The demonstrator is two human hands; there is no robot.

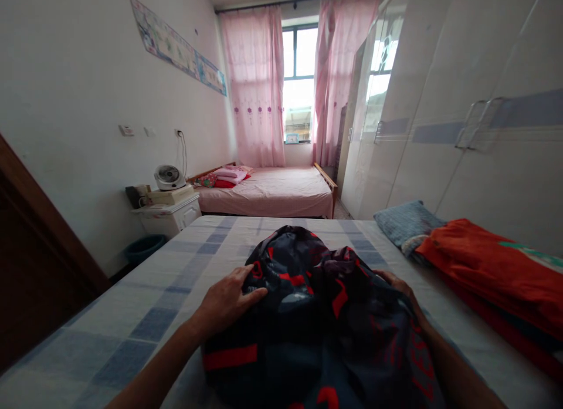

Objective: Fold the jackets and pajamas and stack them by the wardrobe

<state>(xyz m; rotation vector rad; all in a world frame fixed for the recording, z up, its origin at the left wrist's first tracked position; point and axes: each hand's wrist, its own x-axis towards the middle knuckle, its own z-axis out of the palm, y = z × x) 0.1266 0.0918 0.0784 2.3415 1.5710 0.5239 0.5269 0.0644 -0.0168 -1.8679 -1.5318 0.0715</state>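
A dark navy and black garment (303, 327) with red patches and red lettering lies bunched up on the bed in front of me; its folds hide its exact kind. At its left side my left hand (231, 297) grips the cloth, thumb on top and the other fingertips partly hidden. My right hand (400, 288) is at the far right edge of the same garment, its fingers bent over the cloth and partly covered by it. Beneath is a white and blue checked bedsheet (176, 303).
Folded orange clothing (484, 262) and a blue-grey pillow (409, 221) lie along the bed's right side, near white wardrobe doors (422, 168). A small fan (170, 177) stands on a white bedside cabinet (176, 215). Beyond is a pink-covered bed (272, 192).
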